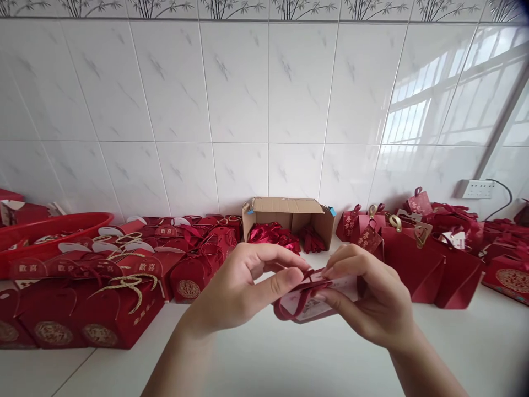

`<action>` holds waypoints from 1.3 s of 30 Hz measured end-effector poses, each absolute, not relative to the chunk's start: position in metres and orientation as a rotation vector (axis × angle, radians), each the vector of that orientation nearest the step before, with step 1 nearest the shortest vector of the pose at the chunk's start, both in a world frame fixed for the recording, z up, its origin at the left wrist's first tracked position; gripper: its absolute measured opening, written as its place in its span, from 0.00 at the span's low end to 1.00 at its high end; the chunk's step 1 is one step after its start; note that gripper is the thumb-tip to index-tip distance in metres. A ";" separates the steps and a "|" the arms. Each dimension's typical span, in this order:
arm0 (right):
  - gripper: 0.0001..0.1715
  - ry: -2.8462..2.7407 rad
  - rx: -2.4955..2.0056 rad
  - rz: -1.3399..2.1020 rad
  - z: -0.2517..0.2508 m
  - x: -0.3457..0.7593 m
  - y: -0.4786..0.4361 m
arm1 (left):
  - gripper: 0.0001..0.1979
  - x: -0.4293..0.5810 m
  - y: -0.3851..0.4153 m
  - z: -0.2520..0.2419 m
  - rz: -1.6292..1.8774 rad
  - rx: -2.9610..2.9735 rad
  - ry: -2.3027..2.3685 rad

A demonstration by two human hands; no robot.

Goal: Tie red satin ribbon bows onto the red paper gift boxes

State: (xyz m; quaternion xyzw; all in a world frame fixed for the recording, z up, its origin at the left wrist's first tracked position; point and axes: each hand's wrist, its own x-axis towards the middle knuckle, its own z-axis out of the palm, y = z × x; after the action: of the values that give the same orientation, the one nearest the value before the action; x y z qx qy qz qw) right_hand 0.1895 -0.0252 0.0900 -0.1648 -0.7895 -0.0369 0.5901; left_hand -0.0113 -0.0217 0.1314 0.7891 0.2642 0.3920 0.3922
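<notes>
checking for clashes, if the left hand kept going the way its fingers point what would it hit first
The red ribbon on the small card, which the left hand pinches; right behind that, the right hand.

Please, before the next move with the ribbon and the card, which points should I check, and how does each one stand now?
1. Left hand grips the red ribbon: ok, thumb and forefinger pinch it.
2. Right hand grips the small card: ok, its fingers pinch the top edge.
3. Ribbon looped around the card: ok, the loop hangs about the card's left end.
4. Knot tied: cannot tell, the fingers hide it.
5. More ribbons within sight: ok, the open cardboard box behind the hands holds red ribbons.
</notes>
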 end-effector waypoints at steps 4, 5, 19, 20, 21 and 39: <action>0.11 -1.843 -0.382 -0.104 0.090 0.190 -0.025 | 0.12 -0.011 -0.023 0.131 1.010 1.957 0.678; 0.12 -1.845 -0.380 -0.106 0.090 0.190 -0.025 | 0.12 -0.011 -0.024 0.131 1.013 1.948 0.672; 0.12 -1.742 -0.278 -0.194 0.091 0.187 -0.023 | 0.11 -0.009 -0.028 0.125 1.069 1.965 0.358; 0.13 -1.735 -0.256 -0.184 0.091 0.186 -0.022 | 0.11 -0.009 -0.028 0.125 1.060 1.972 0.344; 0.14 -1.728 -0.239 -0.171 0.090 0.185 -0.020 | 0.11 -0.009 -0.027 0.125 1.054 1.984 0.335; 0.19 -1.692 -0.220 -0.148 0.083 0.182 -0.016 | 0.22 0.002 -0.025 0.118 1.245 1.808 0.258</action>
State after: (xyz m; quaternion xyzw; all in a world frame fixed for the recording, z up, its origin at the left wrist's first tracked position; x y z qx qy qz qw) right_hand 0.1818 -0.0159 0.0834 -0.0968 -0.7463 -0.0655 0.6552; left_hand 0.0022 -0.0250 0.1182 0.7309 0.1044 0.5033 0.4489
